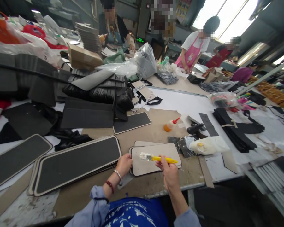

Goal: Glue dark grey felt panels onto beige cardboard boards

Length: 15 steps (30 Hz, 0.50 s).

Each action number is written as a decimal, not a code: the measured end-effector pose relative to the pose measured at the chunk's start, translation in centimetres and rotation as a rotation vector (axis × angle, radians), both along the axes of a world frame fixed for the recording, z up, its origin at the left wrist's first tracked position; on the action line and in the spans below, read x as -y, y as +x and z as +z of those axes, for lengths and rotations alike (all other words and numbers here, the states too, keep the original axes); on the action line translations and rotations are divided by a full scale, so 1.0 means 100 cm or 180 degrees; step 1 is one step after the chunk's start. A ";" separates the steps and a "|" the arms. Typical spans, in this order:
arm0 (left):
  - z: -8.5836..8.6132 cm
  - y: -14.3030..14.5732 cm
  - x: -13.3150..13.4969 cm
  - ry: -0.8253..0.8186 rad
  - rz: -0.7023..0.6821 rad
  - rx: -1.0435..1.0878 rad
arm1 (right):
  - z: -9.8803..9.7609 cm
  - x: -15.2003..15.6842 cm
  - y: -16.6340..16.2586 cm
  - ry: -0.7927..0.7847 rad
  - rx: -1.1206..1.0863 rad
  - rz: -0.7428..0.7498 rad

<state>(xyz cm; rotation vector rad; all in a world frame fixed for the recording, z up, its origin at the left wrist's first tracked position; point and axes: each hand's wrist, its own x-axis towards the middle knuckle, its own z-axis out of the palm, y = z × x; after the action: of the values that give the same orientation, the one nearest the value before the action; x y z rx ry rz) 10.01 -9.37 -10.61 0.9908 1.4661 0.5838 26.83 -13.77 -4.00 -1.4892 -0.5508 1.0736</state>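
My right hand (pixel 170 172) is closed around the yellow handle of a paintbrush (pixel 153 158). Whitish paste coats its bristles, which are over a beige rounded panel (pixel 142 168) on a small stack. At the stack's left edge, my left hand (pixel 124 164) is closed, its fingertips gripping the edge of the beige panel. To the left lies a pile of long dark panels with beige rims (pixel 78 165). Right of the beige panel, a white bag (pixel 210 145) smeared with yellowish paste lies by a dark paste-spotted board (pixel 186 151).
An orange glue bottle with a red tip (pixel 169 126) stands beyond the stack. Black strips (pixel 236 129) lie at the right, and stacked black sheets (pixel 90 112) crowd the left. A clear plastic bag (pixel 145 61) sits farther back. Co-workers, one in a pink apron (pixel 191 56), stand across the tables.
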 end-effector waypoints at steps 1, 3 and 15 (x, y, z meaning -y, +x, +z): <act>0.000 0.000 0.000 -0.0002 0.0024 0.0017 | -0.005 -0.004 -0.009 -0.0017 0.0037 0.0115; 0.000 0.001 0.001 0.0004 0.0077 0.0048 | -0.014 -0.011 -0.016 -0.0027 0.0173 0.0309; 0.001 0.002 0.006 0.0045 0.0204 0.0175 | -0.022 -0.020 0.118 -0.0020 0.2512 -0.0037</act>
<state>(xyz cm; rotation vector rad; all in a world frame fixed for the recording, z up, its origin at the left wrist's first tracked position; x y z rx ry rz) 10.17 -9.95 -10.47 0.9345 1.4509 0.6635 38.63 -11.78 -6.20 -1.9021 -1.0752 0.4373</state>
